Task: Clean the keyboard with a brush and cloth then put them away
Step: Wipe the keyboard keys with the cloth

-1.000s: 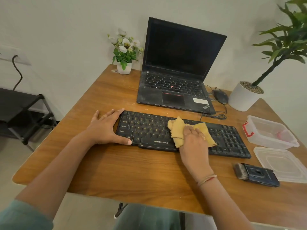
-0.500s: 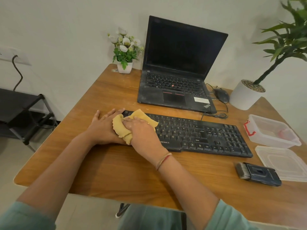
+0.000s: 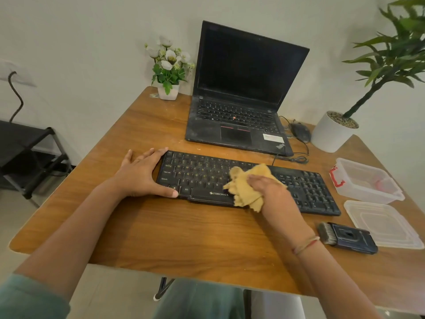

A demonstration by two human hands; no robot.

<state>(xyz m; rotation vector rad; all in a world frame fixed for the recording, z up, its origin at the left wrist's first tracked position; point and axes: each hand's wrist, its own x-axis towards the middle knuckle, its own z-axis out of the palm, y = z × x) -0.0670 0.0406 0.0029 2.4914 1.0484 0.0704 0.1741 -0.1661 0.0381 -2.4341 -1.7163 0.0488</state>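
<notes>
Here, left hand (image 3: 140,174) lies flat against the keyboard (image 3: 310,189) left edge; right hand (image 3: 273,192) grips cloth (image 3: 246,189) mid-keys.

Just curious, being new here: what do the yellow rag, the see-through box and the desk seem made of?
The yellow rag looks like soft matte fabric: it crumples and its edges hang ragged. The see-through box seems thin glossy plastic, translucent with a red clip. The desk shows wood grain under a smooth sheen, possibly laminate.

Soft, even indoor light, faint shadows; wide-angle bending at edges, slight blur.
</notes>
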